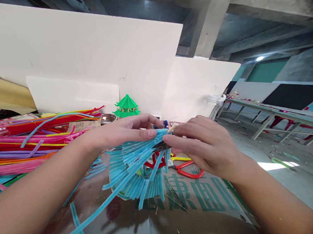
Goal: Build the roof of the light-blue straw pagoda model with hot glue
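A craft piece of light-blue pipe cleaners (135, 167), fanned out in rows like a skirt or roof, hangs between my two hands above the cardboard. My left hand (131, 131) pinches its upper edge between thumb and fingers. On the other side, my right hand (205, 142) has its fingers closed at the same edge, where a small cream-coloured tip (171, 129) shows; its kind is unclear. One long blue strand slants down to the lower left. Red pieces (157, 160) show through a gap in the craft. The fingertips of my right hand are partly hidden.
Red-handled pliers (191, 171) and a yellow handle (181, 158) lie behind the craft. Bundles of coloured pipe cleaners (28, 149) cover the left side. A green pipe-cleaner tree (127, 106) stands against the white board (88, 47). A clear jar (214, 104) is at the back right.
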The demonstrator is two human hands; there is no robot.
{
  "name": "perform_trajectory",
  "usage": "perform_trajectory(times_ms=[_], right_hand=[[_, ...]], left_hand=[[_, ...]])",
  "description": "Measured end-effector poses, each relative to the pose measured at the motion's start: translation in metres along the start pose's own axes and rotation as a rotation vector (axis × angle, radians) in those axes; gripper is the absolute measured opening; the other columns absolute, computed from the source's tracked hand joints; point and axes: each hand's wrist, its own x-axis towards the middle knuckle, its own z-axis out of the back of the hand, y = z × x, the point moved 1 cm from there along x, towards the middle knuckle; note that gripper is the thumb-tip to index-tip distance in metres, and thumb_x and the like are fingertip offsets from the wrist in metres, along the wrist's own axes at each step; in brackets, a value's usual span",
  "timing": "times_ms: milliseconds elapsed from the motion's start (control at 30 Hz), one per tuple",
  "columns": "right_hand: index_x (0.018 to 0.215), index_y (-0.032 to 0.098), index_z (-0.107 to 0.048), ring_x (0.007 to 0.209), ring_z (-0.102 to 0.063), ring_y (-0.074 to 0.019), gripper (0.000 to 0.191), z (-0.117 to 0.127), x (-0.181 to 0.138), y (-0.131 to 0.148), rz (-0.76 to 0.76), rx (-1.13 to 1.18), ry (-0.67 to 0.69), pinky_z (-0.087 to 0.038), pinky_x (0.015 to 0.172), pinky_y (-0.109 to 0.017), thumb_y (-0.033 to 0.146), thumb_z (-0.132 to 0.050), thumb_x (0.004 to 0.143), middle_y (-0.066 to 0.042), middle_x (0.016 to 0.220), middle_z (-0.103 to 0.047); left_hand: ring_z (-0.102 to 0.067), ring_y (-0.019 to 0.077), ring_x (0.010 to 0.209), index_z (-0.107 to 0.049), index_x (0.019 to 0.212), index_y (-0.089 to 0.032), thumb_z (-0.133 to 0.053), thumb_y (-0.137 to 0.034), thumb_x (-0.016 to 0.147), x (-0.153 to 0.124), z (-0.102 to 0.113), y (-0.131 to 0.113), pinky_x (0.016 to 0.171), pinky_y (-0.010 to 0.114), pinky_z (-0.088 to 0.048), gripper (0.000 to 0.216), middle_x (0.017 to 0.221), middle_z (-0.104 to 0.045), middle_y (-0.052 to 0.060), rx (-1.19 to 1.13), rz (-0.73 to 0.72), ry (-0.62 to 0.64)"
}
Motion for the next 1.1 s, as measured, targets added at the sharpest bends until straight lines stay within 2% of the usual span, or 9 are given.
perform_trajectory(times_ms=[367,633,933,1100], right_hand=[[0.114,0.016,-0.055,0.083,-0.058,-0.0184,0.022,0.0000,0.0012,0.0040,0.004,0.010,0.046,-0.042,0.068,-0.031,0.015,-0.044,0.095,-0.009,0.094,-0.066],[0.114,0.019,-0.054,0.076,-0.055,-0.0160,0.022,-0.0019,0.0016,0.0055,0.017,-0.068,0.044,-0.036,0.063,-0.030,0.016,-0.050,0.092,-0.005,0.088,-0.065],[0.112,0.019,-0.056,0.075,-0.056,-0.0157,0.022,-0.0048,-0.0004,0.0053,0.031,-0.049,-0.002,-0.039,0.065,-0.030,0.018,-0.057,0.090,-0.005,0.088,-0.068],[0.114,0.017,-0.056,0.079,-0.058,-0.0169,0.021,-0.0003,0.0017,0.0049,0.002,-0.050,0.003,-0.042,0.066,-0.030,0.021,-0.051,0.093,-0.007,0.090,-0.067]], left_hand=[[-0.056,0.0196,0.100,-0.057,0.112,-0.027,-0.059,-0.045,0.087,-0.0004,-0.0011,-0.0010,0.083,0.031,-0.047,0.032,0.112,-0.057,0.002,-0.008,0.007,-0.009],[-0.056,0.0208,0.102,-0.057,0.114,-0.026,-0.059,-0.046,0.087,0.0005,-0.0006,-0.0018,0.083,0.033,-0.047,0.035,0.113,-0.057,0.004,0.020,-0.003,-0.015],[-0.057,0.0209,0.102,-0.057,0.114,-0.027,-0.059,-0.047,0.087,0.0006,-0.0003,-0.0011,0.084,0.034,-0.047,0.034,0.112,-0.057,0.004,0.010,0.009,-0.026],[-0.057,0.0209,0.100,-0.057,0.115,-0.026,-0.058,-0.047,0.087,-0.0006,-0.0001,-0.0011,0.083,0.033,-0.048,0.035,0.109,-0.058,0.004,0.022,-0.001,-0.020]])
